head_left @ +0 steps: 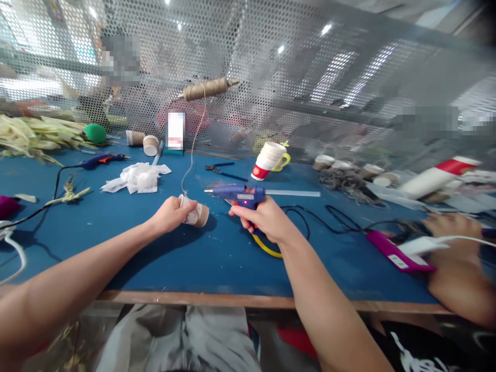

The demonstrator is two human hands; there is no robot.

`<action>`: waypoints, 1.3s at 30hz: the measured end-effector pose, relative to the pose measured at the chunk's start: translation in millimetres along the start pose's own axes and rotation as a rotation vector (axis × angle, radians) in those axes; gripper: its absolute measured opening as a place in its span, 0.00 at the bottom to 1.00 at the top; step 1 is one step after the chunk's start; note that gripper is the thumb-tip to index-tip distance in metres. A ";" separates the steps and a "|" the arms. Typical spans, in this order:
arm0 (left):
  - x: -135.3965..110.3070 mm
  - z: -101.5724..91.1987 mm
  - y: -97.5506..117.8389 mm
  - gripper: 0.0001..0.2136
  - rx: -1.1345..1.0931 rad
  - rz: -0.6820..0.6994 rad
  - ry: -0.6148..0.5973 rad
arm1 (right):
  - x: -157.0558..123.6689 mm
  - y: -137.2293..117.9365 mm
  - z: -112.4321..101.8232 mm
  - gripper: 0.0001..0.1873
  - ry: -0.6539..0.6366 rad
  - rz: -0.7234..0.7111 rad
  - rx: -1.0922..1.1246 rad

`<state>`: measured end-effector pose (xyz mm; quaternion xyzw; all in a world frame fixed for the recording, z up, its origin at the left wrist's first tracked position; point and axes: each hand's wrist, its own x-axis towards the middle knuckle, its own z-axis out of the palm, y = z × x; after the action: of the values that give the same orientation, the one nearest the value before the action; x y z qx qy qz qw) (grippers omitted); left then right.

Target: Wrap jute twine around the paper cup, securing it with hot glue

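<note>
My left hand (171, 213) is closed around a paper cup (197, 215) lying tilted on its side, its far end wrapped in brown twine. A strand of twine (197, 137) rises from the cup to a twine spool (206, 89) mounted on the mesh panel. In my right hand (263, 217) is a blue hot glue gun (244, 194), with a clear glue stick jutting out of its back. Its nozzle points left, above the table and apart from the cup. Behind the glue gun stands a stack of white paper cups (269, 159), leaning slightly.
Pliers (222, 170) lie behind the glue gun. Crumpled white paper (137, 177), a second glue gun (103, 160) and corn husks (34, 134) are at left. A purple power strip (399, 252), cords, grey yarn (343, 178) and another person's arm (457, 258) are at right.
</note>
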<state>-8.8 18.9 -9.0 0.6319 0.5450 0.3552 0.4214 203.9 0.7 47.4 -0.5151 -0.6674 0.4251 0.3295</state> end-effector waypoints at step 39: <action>4.9 -1.0 5.4 0.16 -0.129 -0.098 0.051 | -21.2 -9.2 8.5 0.09 -0.009 -0.115 -0.591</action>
<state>-6.8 23.6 -3.8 0.5669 0.5616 0.3844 0.4642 198.0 -22.7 52.2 -0.5480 -0.7918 0.1953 0.1861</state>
